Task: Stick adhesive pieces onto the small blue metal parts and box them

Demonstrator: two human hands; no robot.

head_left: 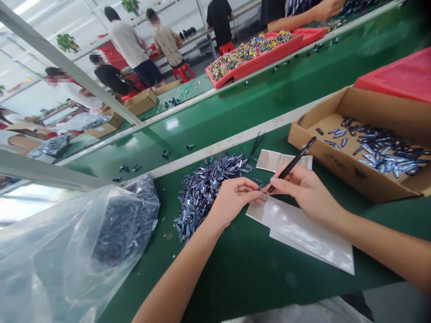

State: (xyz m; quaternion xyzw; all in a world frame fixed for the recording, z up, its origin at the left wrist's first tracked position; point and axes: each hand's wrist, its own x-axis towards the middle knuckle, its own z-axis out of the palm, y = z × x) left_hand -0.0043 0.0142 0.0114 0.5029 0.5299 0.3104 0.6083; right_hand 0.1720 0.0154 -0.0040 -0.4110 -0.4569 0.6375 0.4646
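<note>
My right hand holds black tweezers like a pen, with their tip pointing down toward my left fingertips. My left hand is closed in a pinch on a small dark shiny piece, mostly covered by the fingers. Below both hands lie overlapping clear-and-white sheets, and a smaller sheet is just behind my right hand. Beside my left hand spreads a heap of small dark, glossy pieces. A second thin black tool lies behind the heap.
At right stands a cardboard box with similar glossy pieces inside. A clear plastic bag of dark pieces lies at left. Beyond a pale rail runs a green conveyor belt with scattered small parts. Red trays and several people are farther back.
</note>
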